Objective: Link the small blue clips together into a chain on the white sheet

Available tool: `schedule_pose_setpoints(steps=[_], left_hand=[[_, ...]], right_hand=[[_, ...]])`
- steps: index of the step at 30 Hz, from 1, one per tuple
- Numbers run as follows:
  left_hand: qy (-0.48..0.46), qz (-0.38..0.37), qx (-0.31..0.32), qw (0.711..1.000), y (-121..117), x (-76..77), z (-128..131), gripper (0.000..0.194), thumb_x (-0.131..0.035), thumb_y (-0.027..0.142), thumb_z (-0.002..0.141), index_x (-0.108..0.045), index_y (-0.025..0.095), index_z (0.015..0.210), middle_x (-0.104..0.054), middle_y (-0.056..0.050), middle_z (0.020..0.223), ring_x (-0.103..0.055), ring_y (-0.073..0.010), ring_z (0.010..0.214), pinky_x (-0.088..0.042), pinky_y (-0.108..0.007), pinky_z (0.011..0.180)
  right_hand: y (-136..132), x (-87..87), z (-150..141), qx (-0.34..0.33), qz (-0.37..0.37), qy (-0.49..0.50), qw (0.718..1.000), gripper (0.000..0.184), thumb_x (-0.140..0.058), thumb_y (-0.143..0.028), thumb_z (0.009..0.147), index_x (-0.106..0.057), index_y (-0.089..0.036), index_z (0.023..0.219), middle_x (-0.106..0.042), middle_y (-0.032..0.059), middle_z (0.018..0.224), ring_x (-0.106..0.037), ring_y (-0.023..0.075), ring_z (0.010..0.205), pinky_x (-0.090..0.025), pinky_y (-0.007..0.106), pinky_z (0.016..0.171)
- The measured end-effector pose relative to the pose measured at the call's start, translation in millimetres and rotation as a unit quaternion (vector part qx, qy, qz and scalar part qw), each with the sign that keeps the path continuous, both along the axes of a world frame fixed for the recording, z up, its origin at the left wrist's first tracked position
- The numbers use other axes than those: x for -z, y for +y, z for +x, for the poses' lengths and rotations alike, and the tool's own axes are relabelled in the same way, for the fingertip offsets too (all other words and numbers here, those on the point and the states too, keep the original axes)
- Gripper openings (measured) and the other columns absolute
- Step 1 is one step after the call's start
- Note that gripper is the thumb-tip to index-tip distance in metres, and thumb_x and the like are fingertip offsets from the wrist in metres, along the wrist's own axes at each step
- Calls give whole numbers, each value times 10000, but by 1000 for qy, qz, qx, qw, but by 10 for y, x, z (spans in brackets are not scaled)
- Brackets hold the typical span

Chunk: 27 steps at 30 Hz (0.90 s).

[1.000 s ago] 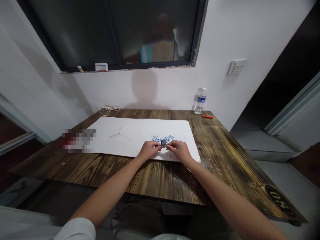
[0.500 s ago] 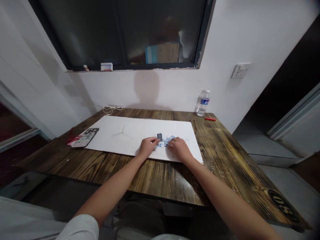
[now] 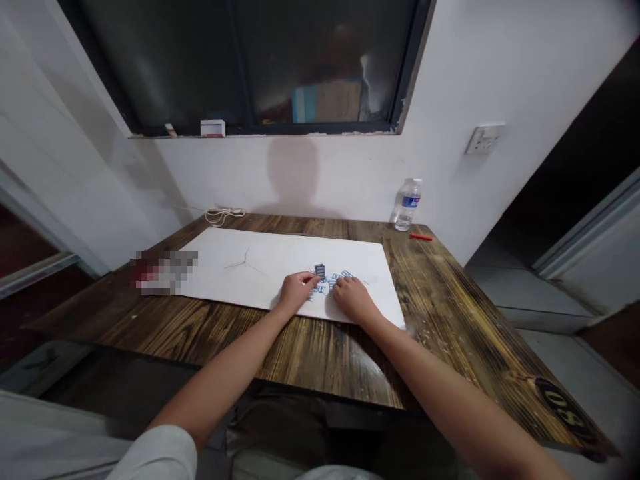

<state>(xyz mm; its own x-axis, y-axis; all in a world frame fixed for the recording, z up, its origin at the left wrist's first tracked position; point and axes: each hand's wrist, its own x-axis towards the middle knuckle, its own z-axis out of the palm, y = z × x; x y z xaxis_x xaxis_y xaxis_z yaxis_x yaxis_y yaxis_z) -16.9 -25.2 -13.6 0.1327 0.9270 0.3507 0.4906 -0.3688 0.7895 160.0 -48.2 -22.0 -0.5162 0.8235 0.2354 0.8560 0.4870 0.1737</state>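
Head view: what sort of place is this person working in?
Probably a plain indoor workroom or small office, though it's hard to be sure: a wooden table stands against a white wall with a power socket, beneath a dark window.

A bare, white-walled indoor workroom: a scorched-wood counter (image 3: 320, 360) stands beneath a dark window (image 3: 240, 67), with a wall socket (image 3: 484, 140) at upper right.

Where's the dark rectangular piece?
Head view: the dark rectangular piece sits on the white paper sheet, between and beyond the left hand and right hand, among blue-printed pieces.
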Motion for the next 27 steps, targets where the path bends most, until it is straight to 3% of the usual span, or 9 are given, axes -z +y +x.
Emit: schedule_pose_setpoints(steps=[4,7,11,14,19,23,27], left_hand=[[-1,-8,5,1000,-9,-9,10,288,-586,432,759,-701,171,720,-681,-12,655,-610,-164,663,-427,-239,634],[-9,-19,12,1000,-17,-12,15,300,-582,444,758,-696,172,704,-679,-11,659,-603,-159,646,-431,-237,613],[-17,-32,21,999,-35,-16,16,303,-602,447,745,-682,169,654,-664,-4,619,-600,-155,622,-442,-240,620],[-26,-45,44,998,-58,-24,26,309,-617,454,734,-671,170,625,-658,-4,599,-601,-157,621,-452,-245,630],[-41,-49,112,992,-114,-70,57,319,-613,426,739,-632,169,551,-649,-10,591,-601,-159,648,-451,-257,694],[-60,-65,149,985,-132,-102,57,343,-612,459,742,-637,164,568,-644,-19,592,-584,-153,622,-447,-265,692],[-52,-75,165,982,-111,-83,44,365,-625,498,732,-661,159,599,-664,-36,624,-598,-161,644,-453,-271,701]], right_hand=[[14,30,22,27,-10,37,999,210,-415,-163,907,-620,-119,919,-656,140,879,-588,219,818,-369,318,716],[12,32,68,65,6,128,990,205,-418,-187,907,-616,-142,879,-676,105,811,-599,189,725,-362,283,662],[-37,-33,161,66,74,283,954,165,-452,-172,862,-617,-165,859,-663,50,716,-578,162,654,-362,251,618],[-110,-110,200,48,143,339,929,161,-457,-173,859,-615,-165,833,-636,36,673,-548,156,632,-367,253,633],[-233,-190,164,-39,207,257,943,211,-437,-195,913,-628,-166,828,-614,43,669,-519,167,680,-332,286,690],[-260,-180,142,-91,208,168,959,238,-416,-182,932,-636,-163,844,-576,40,654,-472,170,671,-289,305,663],[-255,-155,162,-102,198,148,964,244,-395,-192,948,-635,-154,918,-556,39,664,-447,170,671,-272,314,657]])
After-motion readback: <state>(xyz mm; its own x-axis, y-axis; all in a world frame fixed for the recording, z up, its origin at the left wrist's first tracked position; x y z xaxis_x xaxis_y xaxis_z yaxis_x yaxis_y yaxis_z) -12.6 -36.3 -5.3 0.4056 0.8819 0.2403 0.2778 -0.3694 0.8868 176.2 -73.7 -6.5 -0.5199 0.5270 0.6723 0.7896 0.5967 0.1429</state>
